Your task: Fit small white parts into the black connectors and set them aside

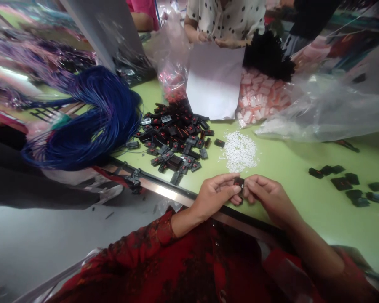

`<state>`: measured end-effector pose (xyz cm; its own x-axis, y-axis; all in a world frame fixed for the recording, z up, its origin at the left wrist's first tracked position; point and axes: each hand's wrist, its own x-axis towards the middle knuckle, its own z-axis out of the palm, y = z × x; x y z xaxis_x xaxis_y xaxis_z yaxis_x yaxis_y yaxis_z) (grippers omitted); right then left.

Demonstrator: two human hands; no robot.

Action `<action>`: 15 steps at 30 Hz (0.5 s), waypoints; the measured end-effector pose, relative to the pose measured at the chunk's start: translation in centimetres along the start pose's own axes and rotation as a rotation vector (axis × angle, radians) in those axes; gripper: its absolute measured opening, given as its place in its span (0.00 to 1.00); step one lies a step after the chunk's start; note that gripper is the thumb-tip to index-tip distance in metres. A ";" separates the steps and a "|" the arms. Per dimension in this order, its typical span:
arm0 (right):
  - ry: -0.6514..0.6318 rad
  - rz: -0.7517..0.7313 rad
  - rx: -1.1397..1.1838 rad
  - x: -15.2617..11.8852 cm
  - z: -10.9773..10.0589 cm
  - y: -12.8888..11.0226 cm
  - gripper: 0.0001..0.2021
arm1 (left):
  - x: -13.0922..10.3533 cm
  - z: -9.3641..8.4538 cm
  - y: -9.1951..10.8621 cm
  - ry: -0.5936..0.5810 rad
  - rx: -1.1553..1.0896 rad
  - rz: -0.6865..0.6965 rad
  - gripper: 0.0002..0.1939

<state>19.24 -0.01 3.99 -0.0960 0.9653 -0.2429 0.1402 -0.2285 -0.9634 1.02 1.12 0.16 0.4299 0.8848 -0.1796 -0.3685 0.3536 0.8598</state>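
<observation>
A small black connector [238, 182] with a red mark is held near the table's front edge. My left hand [216, 194] pinches it between thumb and fingers. From the right, my right hand [267, 194] meets it with thumb and forefinger pressed together; whatever they grip is too small to make out. Just beyond my hands lies a spread of tiny white pieces [240, 150]. A heap of black connectors [177, 139] sits to the left of them. Several more dark connectors [342, 182] lie apart on the right side of the green table [287, 162].
A thick blue wire bundle [113, 109] lies at the left. A white sheet [213, 82], bagged orange-and-white parts [260, 97], a black pile [268, 54] and clear plastic [331, 109] are farther back. Across the table, a person in a dotted shirt [225, 19] works with both hands.
</observation>
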 end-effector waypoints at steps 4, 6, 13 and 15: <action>0.040 -0.009 -0.218 -0.3 -1.7 0.0 0.17 | 0.0 -0.3 0.2 -0.151 0.415 0.196 0.27; 0.166 -0.012 -0.432 -0.5 -4.1 0.1 0.18 | 0.6 -1.2 1.2 -0.199 0.695 0.388 0.27; 0.796 0.320 -1.505 -1.4 -15.9 2.9 0.18 | 6.7 -6.1 7.2 -0.041 1.570 0.742 0.18; 0.855 0.371 -1.525 -1.4 -17.2 3.7 0.20 | 8.9 -6.8 7.9 -0.085 1.688 0.722 0.19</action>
<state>36.87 -0.02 2.71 0.5673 0.7997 0.1966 0.7782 -0.5986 0.1897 -3.68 13.80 2.09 0.6378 0.6730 0.3746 0.6216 -0.7369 0.2657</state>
